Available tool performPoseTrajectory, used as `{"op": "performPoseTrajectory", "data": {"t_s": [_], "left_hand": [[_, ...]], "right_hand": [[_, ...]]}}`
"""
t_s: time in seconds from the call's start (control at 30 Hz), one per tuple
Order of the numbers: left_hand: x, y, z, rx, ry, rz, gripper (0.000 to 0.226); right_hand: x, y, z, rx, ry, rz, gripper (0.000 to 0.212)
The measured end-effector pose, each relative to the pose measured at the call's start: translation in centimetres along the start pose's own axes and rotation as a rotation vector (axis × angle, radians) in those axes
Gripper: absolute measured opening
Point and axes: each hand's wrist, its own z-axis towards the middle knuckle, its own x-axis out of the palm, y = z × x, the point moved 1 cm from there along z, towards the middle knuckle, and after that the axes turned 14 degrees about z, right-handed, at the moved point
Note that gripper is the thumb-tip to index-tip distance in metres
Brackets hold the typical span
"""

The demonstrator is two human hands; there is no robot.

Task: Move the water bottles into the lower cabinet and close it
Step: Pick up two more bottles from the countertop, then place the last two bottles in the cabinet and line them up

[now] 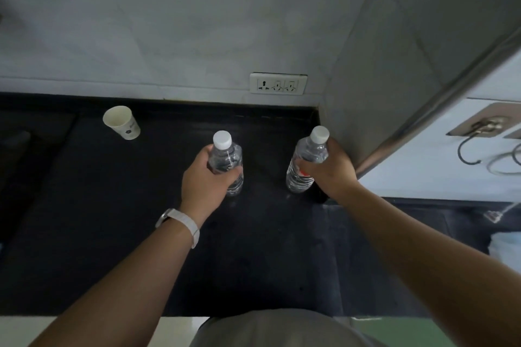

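From above, the left hand [204, 177] was wrapped around one bottle [227, 166] and the right hand [329, 169] around the other bottle [306, 162], fingers clenched on each. Both stood on the dark worktop [112, 220], probably gripped together to carry in one trip; the cabinet was out of sight.

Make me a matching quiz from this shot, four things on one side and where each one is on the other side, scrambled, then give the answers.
Things:
1. bottle with red label
2. plain clear bottle
3. paper cup
4. wall socket

Places:
A. on the wall above the back of the black counter
B. gripped by the left hand
C. standing alone on the counter, far left
D. gripped by the right hand, next to the corner wall

Pairs: 1-D, 2-B, 3-C, 4-A
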Motion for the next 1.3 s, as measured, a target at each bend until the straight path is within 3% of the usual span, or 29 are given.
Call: {"op": "performPoseTrajectory", "data": {"t_s": [0.2, 0.57, 0.67, 1.0, 1.3], "left_hand": [[-0.9, -0.4, -2.4, 0.104, 0.007, -0.023, 0.051], [-3.0, -0.5, -7.9, 0.14, -0.078, -0.149, 0.052], [-3.8, -0.4, -10.4, 0.095, -0.12, -0.165, 0.052], [-5.0, 0.4, -20.6, -0.12, -0.39, -0.169, 0.047], [-6.7, 4.7, -32.1, -0.318, -0.665, -0.157, 0.05]], "right_hand": [[-0.8, 0.7, -3.4, -0.016, -0.026, -0.024, 0.064], [0.3, 2.5, -9.0, -0.151, 0.042, 0.106, 0.06], [0.4, 2.9, -10.1, -0.191, 0.117, 0.144, 0.053], [1.1, 3.3, -13.9, -0.289, 0.468, 0.208, 0.064], [4.5, 2.9, -20.9, -0.374, 0.805, 0.123, 0.058]]}}
